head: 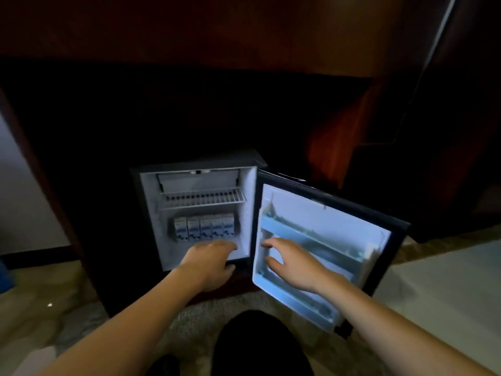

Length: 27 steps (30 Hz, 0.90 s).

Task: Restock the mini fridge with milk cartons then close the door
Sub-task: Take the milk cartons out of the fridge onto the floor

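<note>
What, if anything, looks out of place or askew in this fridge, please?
Nothing stands out: five milk cartons stand upright in a row below the level wire shelf, and no spill shows, though the picture is blurred.

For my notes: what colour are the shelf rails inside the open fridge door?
Pale blue plastic shelf rails; best seen in the head view.
</note>
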### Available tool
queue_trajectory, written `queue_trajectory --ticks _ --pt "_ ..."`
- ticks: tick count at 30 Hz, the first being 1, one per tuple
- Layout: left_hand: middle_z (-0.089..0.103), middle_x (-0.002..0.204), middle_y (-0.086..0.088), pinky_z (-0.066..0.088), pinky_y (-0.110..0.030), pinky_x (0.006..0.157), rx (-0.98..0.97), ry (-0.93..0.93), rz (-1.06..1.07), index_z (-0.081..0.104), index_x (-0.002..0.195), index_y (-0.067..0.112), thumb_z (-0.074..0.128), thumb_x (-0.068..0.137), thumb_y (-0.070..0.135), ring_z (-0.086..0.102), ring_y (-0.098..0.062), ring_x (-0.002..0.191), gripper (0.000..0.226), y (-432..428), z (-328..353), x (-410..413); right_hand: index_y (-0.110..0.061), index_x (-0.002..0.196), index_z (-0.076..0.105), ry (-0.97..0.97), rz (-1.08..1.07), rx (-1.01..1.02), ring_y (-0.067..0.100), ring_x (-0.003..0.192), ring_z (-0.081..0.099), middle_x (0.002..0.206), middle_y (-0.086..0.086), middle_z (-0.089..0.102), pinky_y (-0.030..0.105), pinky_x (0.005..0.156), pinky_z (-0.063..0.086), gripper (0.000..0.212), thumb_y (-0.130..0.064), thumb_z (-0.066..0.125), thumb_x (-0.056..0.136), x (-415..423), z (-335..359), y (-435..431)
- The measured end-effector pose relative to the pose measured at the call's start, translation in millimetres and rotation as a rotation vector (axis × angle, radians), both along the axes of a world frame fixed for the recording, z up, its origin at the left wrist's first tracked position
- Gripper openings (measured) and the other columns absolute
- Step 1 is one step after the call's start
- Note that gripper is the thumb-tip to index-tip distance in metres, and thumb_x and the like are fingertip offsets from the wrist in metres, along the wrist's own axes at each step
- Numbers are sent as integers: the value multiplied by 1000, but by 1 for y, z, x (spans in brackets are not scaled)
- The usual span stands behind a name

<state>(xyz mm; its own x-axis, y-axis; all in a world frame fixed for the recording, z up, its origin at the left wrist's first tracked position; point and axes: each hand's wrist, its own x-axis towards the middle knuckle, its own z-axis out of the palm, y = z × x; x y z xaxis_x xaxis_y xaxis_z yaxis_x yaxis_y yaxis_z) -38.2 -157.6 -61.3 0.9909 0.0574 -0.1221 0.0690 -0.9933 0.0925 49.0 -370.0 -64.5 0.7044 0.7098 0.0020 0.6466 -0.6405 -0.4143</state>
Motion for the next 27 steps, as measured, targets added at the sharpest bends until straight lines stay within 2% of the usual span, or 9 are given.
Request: queue_trajectory --ticks 5,11,14,21,25,27 --pt "40 155 4 32 -37 113 0 -47 70 36 150 30 46 99 45 40 -18 140 54 56 -26 0 -24 144 48 5 45 -32 14 132 47 146 -5 50 31 107 40 44 -35 51 102 23 -13 75" --pt "38 155 -1 32 -41 114 28 -75 150 32 152 26 45 100 41 37 -23 141 56 113 -53 16 -26 144 45 41 79 -96 15 135 47 149 -3 49 33 107 41 45 -37 52 101 53 -41 160" --pt "34 157 -3 27 -40 117 44 -72 163 30 153 23 45 100 39 32 -23 144 57 140 -67 32 -26 146 42 89 72 -117 16 135 46 151 -3 46 33 108 41 48 -38 53 101 68 -58 191" --pt "36 156 2 28 -36 115 -90 -151 207 34 151 24 48 99 35 30 -18 145 56 185 -119 84 -20 148 42 101 91 -103 20 138 44 153 2 44 33 111 38 49 -30 53 101 105 -96 255" --pt "23 163 -2 24 -38 118 -87 -159 236 15 158 17 51 99 30 19 -20 150 69 202 -157 114 -19 150 39 183 30 -34 25 122 58 153 6 42 32 96 49 52 -25 53 101 135 -131 294" --pt "17 165 -3 22 -39 120 -73 -143 251 10 159 17 52 99 28 16 -22 151 74 209 -176 126 -17 152 37 168 19 -25 26 130 52 155 6 39 29 101 45 55 -22 54 100 151 -151 310"
